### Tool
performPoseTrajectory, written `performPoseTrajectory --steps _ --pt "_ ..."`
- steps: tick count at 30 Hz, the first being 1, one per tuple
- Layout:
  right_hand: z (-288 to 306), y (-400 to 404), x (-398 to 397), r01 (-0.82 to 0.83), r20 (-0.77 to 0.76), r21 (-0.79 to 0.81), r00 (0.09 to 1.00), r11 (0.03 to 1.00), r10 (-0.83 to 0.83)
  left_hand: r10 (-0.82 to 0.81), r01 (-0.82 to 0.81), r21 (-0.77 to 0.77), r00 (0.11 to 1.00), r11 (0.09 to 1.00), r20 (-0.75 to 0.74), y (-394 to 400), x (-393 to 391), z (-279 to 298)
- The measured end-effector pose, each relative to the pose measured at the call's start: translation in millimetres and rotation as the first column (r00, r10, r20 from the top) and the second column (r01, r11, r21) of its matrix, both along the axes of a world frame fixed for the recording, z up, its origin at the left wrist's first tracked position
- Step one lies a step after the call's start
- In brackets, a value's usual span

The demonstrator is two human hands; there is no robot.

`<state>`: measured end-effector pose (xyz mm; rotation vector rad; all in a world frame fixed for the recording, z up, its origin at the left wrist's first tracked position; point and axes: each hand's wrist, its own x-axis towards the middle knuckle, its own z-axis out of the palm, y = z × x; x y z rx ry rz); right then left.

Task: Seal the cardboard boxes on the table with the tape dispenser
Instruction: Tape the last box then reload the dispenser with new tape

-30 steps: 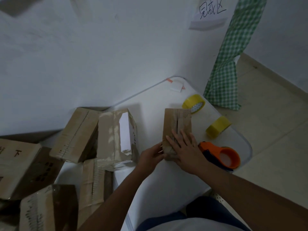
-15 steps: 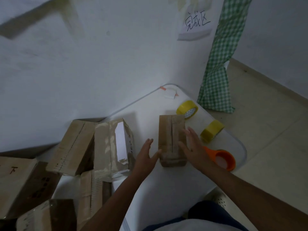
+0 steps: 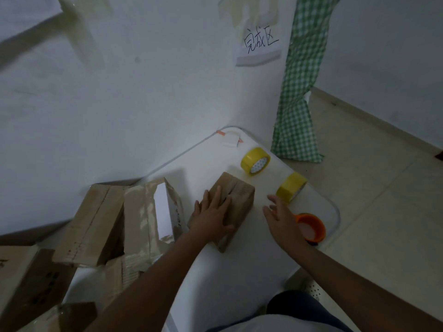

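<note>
A small brown cardboard box [image 3: 239, 197] lies on the white table [image 3: 239, 271], turned at an angle, its top flaps meeting in a seam. My left hand [image 3: 213, 214] presses flat on the box top with fingers spread. My right hand [image 3: 280, 219] hovers to the right of the box, fingers loosely spread, holding nothing. The orange tape dispenser [image 3: 310, 227] lies on the table just beyond my right hand, partly hidden by it.
Two yellow tape rolls [image 3: 255, 161] [image 3: 290, 188] sit near the table's right edge. Several cardboard boxes [image 3: 96, 221] pile up on the left. A white wall with a paper sign [image 3: 260, 43] stands behind; a green checked cloth [image 3: 299, 92] hangs at right.
The box has turned clockwise on the table. My left hand moved from its side onto its top. My right hand came off the box and moved right, toward the dispenser.
</note>
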<state>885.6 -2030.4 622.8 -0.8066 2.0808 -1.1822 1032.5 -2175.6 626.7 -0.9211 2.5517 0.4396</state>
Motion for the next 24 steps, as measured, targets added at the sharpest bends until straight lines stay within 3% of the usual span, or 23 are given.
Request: performPoseTrajectory --steps 3,7,12,14,16,20,24 --pt "-3.1 -9.5 -7.2 -0.082 -0.056 0.018 0.995 0.997 0.082 -0.130 0.129 0.016 0.990 0.992 0.056 -15.1 10.9 4.7" --pt "-5.4 -26.0 -10.8 -0.147 0.025 0.071 0.989 0.987 0.145 -0.210 0.213 -0.064 0.977 0.975 0.045 -14.3 23.4 7.1" --pt "-1.6 -48.1 -20.4 -0.240 0.071 0.136 0.970 0.961 0.233 0.017 -0.020 -0.019 0.989 1.000 -0.145 5.6 35.6 -3.7" --pt "-0.7 -53.8 -21.3 -0.269 0.106 0.166 0.961 0.949 0.254 0.138 -0.139 0.010 0.978 0.990 -0.158 19.0 38.6 -6.3" --pt "-4.1 -55.5 -21.7 -0.257 0.046 0.164 0.966 0.952 0.253 0.215 -0.213 0.025 0.967 0.977 -0.138 29.1 40.0 -10.6" --pt "-12.0 -38.1 -20.0 -0.242 -0.059 0.152 0.966 0.958 0.253 0.236 -0.243 -0.028 0.960 0.970 -0.149 32.3 39.8 -18.6" --pt "-17.8 -3.9 -4.4 -0.228 -0.051 0.062 0.972 0.972 0.231 0.205 -0.212 -0.026 0.964 0.977 -0.169 20.4 30.1 -16.5"
